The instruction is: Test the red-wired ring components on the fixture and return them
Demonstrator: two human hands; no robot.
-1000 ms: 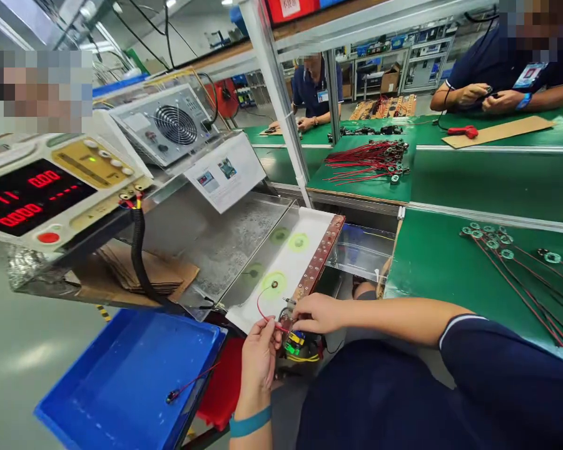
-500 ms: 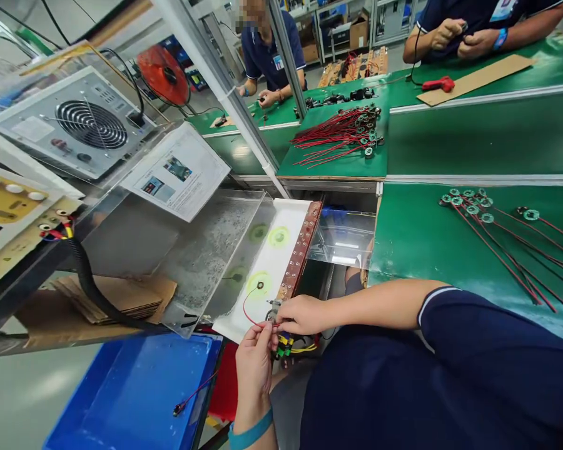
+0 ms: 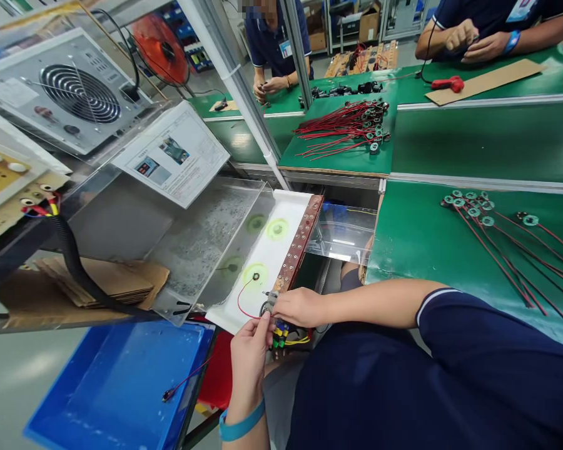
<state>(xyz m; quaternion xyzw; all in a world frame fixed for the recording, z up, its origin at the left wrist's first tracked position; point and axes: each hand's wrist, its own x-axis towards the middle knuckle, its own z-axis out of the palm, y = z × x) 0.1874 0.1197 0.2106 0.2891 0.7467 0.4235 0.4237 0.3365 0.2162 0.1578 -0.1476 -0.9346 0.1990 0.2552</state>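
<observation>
A thin red wire [image 3: 239, 301] curves up to a small round part [image 3: 256, 277], which lies on a yellow-green ring on the white board [image 3: 288, 206]. My left hand [image 3: 251, 347] pinches this wire near its lower end. Close beside it, my right hand [image 3: 298, 307] has its fingers closed at a small metal fixture [image 3: 268, 303] at the near end of the brown strip [image 3: 300, 240]. What the right fingers grip is hidden. Green, yellow and blue connectors [image 3: 280, 334] sit just below both hands.
A clear sheet [image 3: 225, 240] leans over the board's left side. At lower left, a blue bin [image 3: 117, 375] holds one wired part [image 3: 166, 395]. Wired round parts [image 3: 473, 206] lie on the green bench [image 3: 413, 250], with a larger pile [image 3: 347, 125] beyond. Two co-workers sit across.
The view has shifted slightly. My two hands have come closer together at the fixture, the left still pinching the red wire. Across the bench, one co-worker's hands have come together.
</observation>
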